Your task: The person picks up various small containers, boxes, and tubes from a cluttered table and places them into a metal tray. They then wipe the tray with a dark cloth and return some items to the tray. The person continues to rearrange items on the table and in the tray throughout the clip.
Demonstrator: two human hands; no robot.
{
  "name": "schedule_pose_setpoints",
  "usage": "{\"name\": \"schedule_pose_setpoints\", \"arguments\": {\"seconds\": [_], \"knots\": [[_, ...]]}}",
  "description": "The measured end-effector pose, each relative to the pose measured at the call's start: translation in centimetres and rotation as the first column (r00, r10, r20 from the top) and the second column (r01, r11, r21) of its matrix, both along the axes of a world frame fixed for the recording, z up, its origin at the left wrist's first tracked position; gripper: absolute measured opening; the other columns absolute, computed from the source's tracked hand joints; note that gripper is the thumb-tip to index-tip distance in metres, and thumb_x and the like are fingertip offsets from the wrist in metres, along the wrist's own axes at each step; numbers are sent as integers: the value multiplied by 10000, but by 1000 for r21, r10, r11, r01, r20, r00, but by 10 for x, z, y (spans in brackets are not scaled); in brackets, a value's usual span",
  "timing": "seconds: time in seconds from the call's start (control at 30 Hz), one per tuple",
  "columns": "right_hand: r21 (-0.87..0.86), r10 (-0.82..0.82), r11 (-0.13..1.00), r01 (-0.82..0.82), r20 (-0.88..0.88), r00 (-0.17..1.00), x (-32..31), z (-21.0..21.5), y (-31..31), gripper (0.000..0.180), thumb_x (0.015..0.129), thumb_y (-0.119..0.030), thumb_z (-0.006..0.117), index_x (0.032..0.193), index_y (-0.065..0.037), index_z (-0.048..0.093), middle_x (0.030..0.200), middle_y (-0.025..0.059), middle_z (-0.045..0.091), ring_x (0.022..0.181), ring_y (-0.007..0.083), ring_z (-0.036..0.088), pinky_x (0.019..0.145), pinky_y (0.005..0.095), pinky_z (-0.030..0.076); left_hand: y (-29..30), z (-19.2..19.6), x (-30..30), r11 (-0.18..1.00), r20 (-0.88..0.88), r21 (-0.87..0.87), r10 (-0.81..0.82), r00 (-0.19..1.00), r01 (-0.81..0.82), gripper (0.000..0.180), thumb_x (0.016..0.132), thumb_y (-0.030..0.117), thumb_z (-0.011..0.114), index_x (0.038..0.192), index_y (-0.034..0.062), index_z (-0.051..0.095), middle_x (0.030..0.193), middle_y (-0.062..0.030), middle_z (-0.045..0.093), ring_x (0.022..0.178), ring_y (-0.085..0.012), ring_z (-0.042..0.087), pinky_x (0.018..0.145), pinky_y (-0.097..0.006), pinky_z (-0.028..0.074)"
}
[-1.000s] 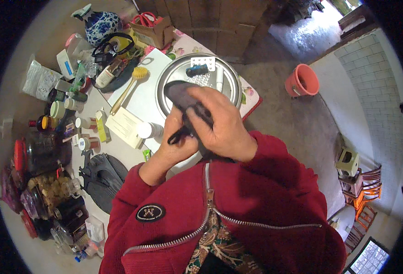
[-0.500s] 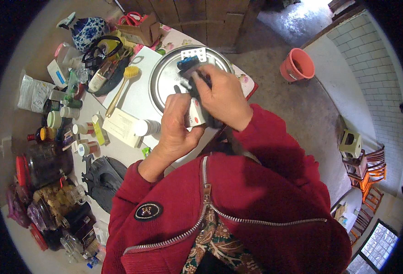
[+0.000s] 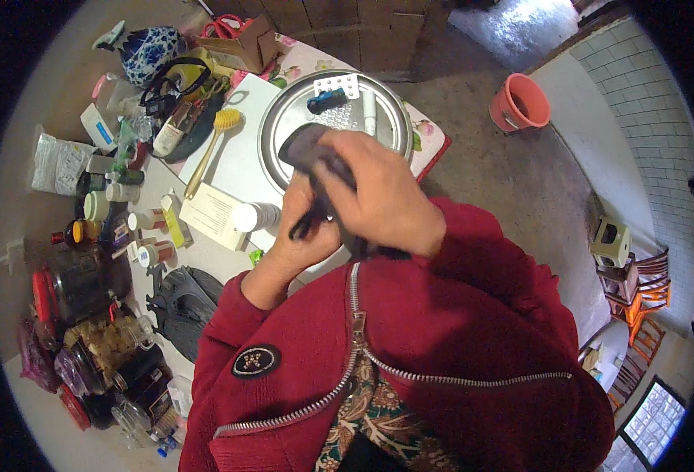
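Head view: both hands (image 3: 347, 208) around dark cloth (image 3: 306, 147) (above tray (image 3: 278, 130)).

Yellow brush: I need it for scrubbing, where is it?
Head view, upper left: the yellow brush lies on the white board, just left of the round metal tray.

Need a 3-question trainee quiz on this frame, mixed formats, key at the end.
1. True or false: the right hand and left hand both hold the dark grey cloth.
2. The round silver metal tray carries: A) the yellow-bristled brush B) the blue clip-like object C) the orange plastic bucket.
3. Fill in: the bucket stands on the ___.

Key: 1 true; 2 B; 3 floor.
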State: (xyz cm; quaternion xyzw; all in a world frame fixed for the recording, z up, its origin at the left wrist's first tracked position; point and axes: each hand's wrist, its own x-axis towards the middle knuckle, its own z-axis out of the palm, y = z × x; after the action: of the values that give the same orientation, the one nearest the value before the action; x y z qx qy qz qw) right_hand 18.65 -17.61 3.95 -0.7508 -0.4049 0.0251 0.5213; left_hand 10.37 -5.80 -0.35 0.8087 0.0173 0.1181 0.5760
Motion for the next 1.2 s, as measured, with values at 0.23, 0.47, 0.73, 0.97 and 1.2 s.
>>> {"name": "schedule_pose_setpoints", "arguments": {"seconds": [0.23, 0.47, 0.73, 0.97, 1.2], "knots": [[46, 42, 999, -21, -526, 849, 56, -21, -10, 310, 905, -253, 580, 1014, 35, 613, 843, 118, 675, 733, 185, 650, 641, 308, 507, 7, 11, -1, 984, -33, -175, -2, 999, -3, 640, 568, 74, 787, 1139, 11, 504, 1026, -126, 541, 1015, -294, 527, 928, -358, 397], [408, 416, 903, 133, -908, -41, 37, -45, -27, 340, 929, -271, 560, 1150, -14, 538, 968, 71, 652, 810, 156, 652, 682, 294, 545, 31, 16, 10, 995, 135, 47, -88, 987, 83, 822, 589, 194, 846, 1309, 32, 483, 1248, -120, 435, 1194, -254, 425, 1000, -342, 340], [352, 258, 874, 335, -921, 293, 12, -34, -12, 272, 941, -250, 560, 1070, -12, 540, 895, 55, 607, 737, 126, 600, 647, 265, 514, 16, 11, 1, 997, 163, 50, 56, 985, -65, 966, 630, 149, 848, 1407, -8, 296, 1373, -141, 390, 1287, -235, 383, 1057, -351, 320], [342, 286, 911, 230, -926, 245, 23, -25, -23, 279, 950, -244, 516, 1074, 3, 551, 899, 57, 613, 748, 134, 598, 674, 280, 506, 15, 4, 4, 989, 120, 65, 127, 985, -136, 879, 602, 116, 864, 1328, 1, 382, 1242, -106, 468, 1174, -210, 475, 1009, -328, 374], [389, 352, 898, 203, -915, 197, 23, -8, -23, 298, 964, -227, 482, 1156, -7, 544, 979, 82, 620, 818, 156, 616, 731, 292, 514, 13, 10, 6, 981, 111, 119, 140, 984, -153, 674, 640, 9, 728, 1253, 7, 449, 1140, -108, 495, 1084, -220, 511, 957, -324, 402]]}}
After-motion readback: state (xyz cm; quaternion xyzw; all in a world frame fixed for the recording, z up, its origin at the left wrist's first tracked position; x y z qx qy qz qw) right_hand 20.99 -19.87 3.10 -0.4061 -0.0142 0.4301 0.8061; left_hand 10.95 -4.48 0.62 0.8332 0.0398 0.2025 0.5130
